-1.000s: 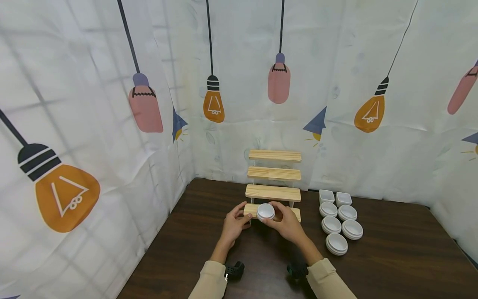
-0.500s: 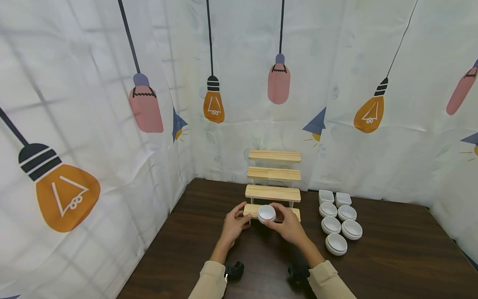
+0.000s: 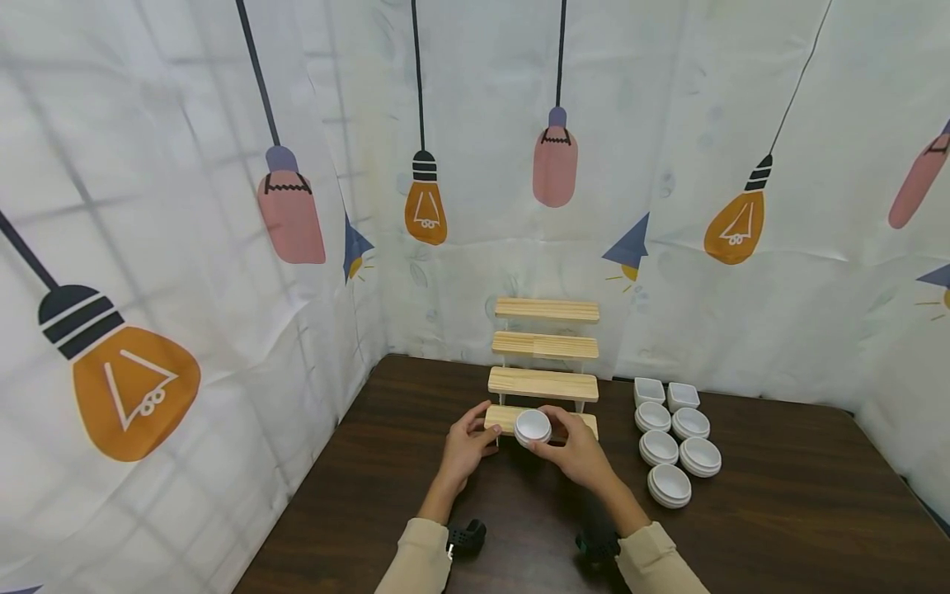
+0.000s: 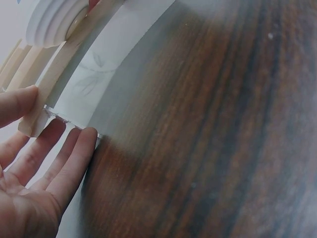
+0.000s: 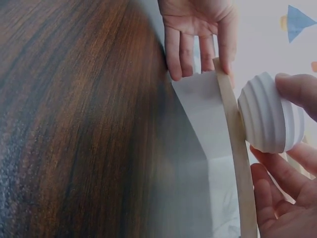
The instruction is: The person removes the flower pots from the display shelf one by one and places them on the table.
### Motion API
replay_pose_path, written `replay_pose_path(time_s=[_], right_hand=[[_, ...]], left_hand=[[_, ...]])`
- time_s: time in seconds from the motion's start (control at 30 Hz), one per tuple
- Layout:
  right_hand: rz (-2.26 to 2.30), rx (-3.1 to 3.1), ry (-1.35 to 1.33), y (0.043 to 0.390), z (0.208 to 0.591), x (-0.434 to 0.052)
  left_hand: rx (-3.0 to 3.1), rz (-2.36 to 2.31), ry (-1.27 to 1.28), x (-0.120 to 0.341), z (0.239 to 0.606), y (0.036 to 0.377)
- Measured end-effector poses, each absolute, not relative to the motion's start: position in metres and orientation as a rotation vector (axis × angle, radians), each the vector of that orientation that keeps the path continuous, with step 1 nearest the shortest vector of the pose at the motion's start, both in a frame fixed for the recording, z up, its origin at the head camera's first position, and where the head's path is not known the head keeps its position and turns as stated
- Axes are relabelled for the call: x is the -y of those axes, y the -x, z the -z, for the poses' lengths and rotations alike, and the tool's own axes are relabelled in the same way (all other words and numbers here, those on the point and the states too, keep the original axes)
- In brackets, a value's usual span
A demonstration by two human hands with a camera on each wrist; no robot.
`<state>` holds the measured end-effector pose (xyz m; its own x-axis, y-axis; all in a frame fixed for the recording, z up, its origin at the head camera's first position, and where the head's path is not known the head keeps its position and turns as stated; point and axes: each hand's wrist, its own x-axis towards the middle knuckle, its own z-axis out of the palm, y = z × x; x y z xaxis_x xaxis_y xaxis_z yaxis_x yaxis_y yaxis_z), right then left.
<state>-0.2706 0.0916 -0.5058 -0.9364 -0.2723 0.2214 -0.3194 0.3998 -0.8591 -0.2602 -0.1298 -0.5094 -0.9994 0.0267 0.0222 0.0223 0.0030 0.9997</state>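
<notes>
A wooden stepped shelf with several tiers stands at the back of the dark table. My right hand holds a small white ribbed bowl at the lowest step; in the right wrist view the bowl sits against the step's front edge, pinched between thumb and fingers. My left hand grips the left end of that step, thumb on top, fingers against the clear leg below. The bowl shows at the top left of the left wrist view.
Several white bowls, round and square, stand in two rows right of the shelf. A curtain with lamp prints closes in the table at the back and left. Wrist cameras sit on both sleeves.
The right hand has shifted the bowl slightly right and down along the lowest step. The left hand has stayed on the step's left end.
</notes>
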Motion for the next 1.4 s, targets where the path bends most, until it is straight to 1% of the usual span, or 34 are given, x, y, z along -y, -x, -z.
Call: replay_pose_path(time_s=[0.37,0.6,0.83,1.17,1.4], right_hand=[[-1.620,2.576,-0.505,0.265,0.507,-0.094],[-1.614,2.570,-0.500,0.261,0.506,-0.096],[-1.645,2.538,-0.562,0.259,0.508,-0.100],[-1.520,2.585,-0.446,0.253,0.508,-0.104],[-1.565,2.580,-0.414,0.249,0.506,-0.108]], left_hand=[[-2.233,-2.213,-0.052,0.131,0.540,0.279],[-2.249,-2.199,-0.069,0.133,0.542,0.279],[-2.263,-2.197,-0.094,0.133,0.543,0.278],[-2.234,-2.208,-0.086,0.133,0.542,0.278],[-2.237,-2.208,-0.070,0.132,0.542,0.279]])
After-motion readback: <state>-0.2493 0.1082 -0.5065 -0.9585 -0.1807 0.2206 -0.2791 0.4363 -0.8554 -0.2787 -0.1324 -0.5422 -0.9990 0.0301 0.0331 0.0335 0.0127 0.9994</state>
